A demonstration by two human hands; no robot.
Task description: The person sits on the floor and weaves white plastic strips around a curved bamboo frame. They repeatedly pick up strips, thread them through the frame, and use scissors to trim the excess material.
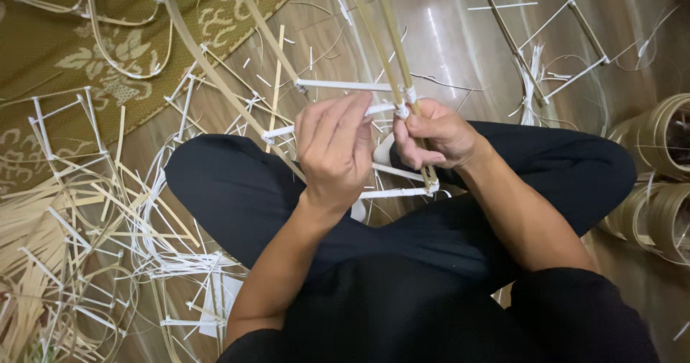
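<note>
Glossy brown floor [445, 39] fills the upper part of the view, with a green and gold patterned mat [65, 54] in the top left corner. At the centre, the right hand [435, 136] has its fingertips pinched shut on a white strip [401, 109] wound round a pair of bamboo sticks [392, 43], right at the knot where the strip binds them. Close beside it, the left hand [334, 151] has its fingers curled and nearly closed, the tips touching a white crossbar [345, 85] of the same bamboo frame [277, 129] — whether it truly grips it I cannot tell. That frame stands over the person's crossed legs in black trousers [230, 190], its long curved ribs rising toward the top edge and more white-bound rungs showing below the hands. Outward to the left, a heap of loose bamboo strips and finished frames [79, 219] lies on the floor, mixed with white offcuts. Top right, another frame [546, 32] lies flat, well apart from the hands. At the right edge sit coils of bamboo strip [658, 176], stacked in round hoops. No packages, labels or signs are to be made out.
</note>
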